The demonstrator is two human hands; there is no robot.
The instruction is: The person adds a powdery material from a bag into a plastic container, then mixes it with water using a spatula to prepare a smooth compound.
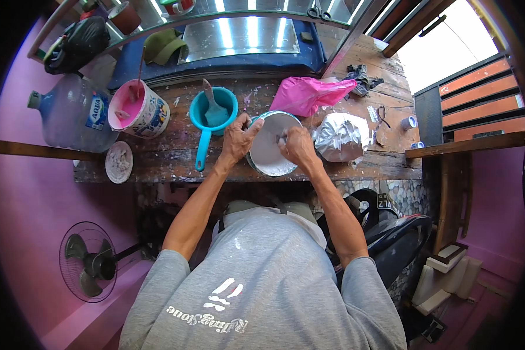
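A tub (269, 164) with white, paint-like contents stands near the front edge of a worn wooden workbench (175, 157). My left hand (237, 140) grips its left rim, with the thumb on top. Over the right side of the tub, my right hand (298, 146) is closed, its fingers curled round something that reaches toward the white contents; the hand hides most of it. Left of the tub sits a turquoise dipper (204, 143) with a broad, flat-bladed tool (214, 112) leaning inside. Crumpled silver foil (341, 139) lies close to my right hand.
A pink plastic bag (309, 96) lies behind the tub. At left stand a pink-stained bucket (157, 116), a large water bottle (70, 125) and a round lid (119, 162). A framed glass panel (245, 41) crosses the back. Below left is a fan (90, 262).
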